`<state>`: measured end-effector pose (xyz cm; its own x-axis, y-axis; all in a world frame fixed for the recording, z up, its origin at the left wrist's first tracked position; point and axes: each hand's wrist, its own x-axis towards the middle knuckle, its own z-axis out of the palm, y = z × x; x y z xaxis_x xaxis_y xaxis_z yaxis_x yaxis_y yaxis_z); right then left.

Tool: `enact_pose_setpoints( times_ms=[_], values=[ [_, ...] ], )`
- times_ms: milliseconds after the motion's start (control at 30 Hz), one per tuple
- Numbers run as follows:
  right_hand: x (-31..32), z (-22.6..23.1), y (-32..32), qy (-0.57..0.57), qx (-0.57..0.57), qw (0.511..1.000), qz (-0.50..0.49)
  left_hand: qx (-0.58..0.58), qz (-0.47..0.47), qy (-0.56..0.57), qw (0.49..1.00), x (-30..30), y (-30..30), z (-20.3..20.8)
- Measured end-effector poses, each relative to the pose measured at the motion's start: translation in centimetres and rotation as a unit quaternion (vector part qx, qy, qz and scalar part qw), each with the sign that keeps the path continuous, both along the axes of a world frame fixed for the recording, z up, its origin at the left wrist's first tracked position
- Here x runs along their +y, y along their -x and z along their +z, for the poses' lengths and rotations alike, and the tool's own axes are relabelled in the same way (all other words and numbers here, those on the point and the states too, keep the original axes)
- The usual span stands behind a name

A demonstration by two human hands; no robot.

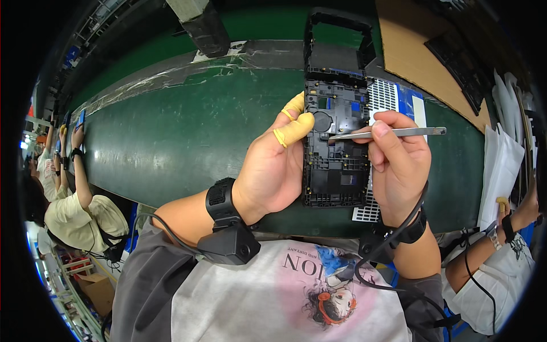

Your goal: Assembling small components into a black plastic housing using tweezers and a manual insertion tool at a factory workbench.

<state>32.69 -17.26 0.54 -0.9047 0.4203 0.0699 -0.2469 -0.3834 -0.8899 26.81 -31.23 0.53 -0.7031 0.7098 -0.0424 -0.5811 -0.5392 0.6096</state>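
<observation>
A long black plastic housing (335, 171), its inner side full of ribs, bosses and small brass-coloured inserts, stands before me over the bench. My left hand (272, 161) grips its left edge, with yellow finger cots (294, 130) on thumb and a finger. In my right hand (400, 162) is a pair of metal tweezers (413, 131), pinched between thumb and fingers. Their tips reach into the middle of the housing, just below a round disc-like part. Whether the tips hold anything is too small to tell. The housing's far end has a large rectangular opening.
Beneath the housing lies a white perforated sheet (383, 98) on the green bench (171, 137). At the far right are brown cardboard (410, 51) with a black frame on it, and white bags (501, 159). Co-workers sit at left (85, 216) and right (484, 279).
</observation>
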Motion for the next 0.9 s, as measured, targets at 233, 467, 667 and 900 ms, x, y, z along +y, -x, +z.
enact_pose_setpoints(
  times_ms=[233, 467, 667, 900],
  values=[
    [0.14, -0.11, -0.11, -0.015, -0.001, 1.0, 0.002, -0.003, 0.006, 0.01, 1.0, 0.23, -0.12, 0.06],
    [0.29, -0.25, 0.03, -0.021, 0.002, 1.0, 0.004, -0.019, 0.014, 0.017, 1.0, 0.2, -0.17, 0.05],
    [0.31, -0.44, 0.02, -0.026, 0.001, 1.0, 0.005, -0.009, 0.011, 0.007, 1.0, 0.23, -0.23, -0.02],
    [0.11, -0.56, 0.0, -0.028, -0.008, 1.0, -0.001, -0.023, 0.009, 0.008, 1.0, 0.01, -0.32, 0.06]
  ],
)
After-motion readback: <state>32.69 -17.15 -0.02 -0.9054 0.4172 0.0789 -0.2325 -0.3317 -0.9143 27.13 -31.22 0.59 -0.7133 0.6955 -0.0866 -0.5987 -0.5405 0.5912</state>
